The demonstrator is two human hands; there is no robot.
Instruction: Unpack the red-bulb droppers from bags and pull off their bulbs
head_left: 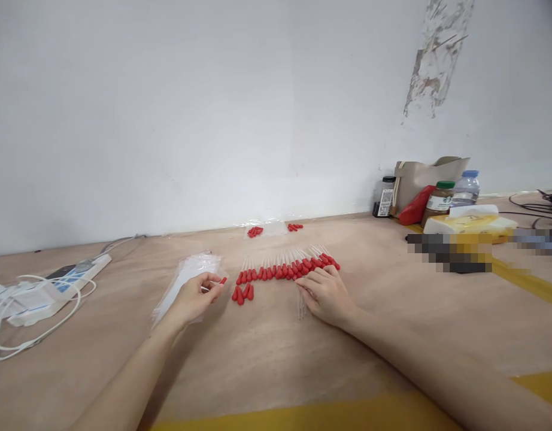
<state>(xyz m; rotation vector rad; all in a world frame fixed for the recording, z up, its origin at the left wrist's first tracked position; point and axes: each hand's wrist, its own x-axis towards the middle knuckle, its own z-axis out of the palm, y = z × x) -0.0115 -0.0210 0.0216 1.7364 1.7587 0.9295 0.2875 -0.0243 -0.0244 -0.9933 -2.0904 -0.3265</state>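
Note:
My left hand [199, 297] is raised over the left side of the table. Its thumb and fingers pinch a red rubber bulb [223, 281]. Three or so loose red bulbs [240, 296] lie to the right of it. Behind them stretches a row of droppers [278, 270], red bulbs toward me and clear stems pointing at the wall. At the right part of this row is my right hand [326, 294], fingers closed at the upper ends of a few clear glass tubes [302, 308]. The hand partly hides those tubes, so its grip on one is only partly visible.
Clear plastic bags [181, 281] are piled beside my left hand. More red bulbs [255, 231] lie on plastic near the wall. At left is a power strip [60, 293] with white cables. Bottles [439, 203], a beige bag [422, 182] and a tissue pack [469, 224] stand at right.

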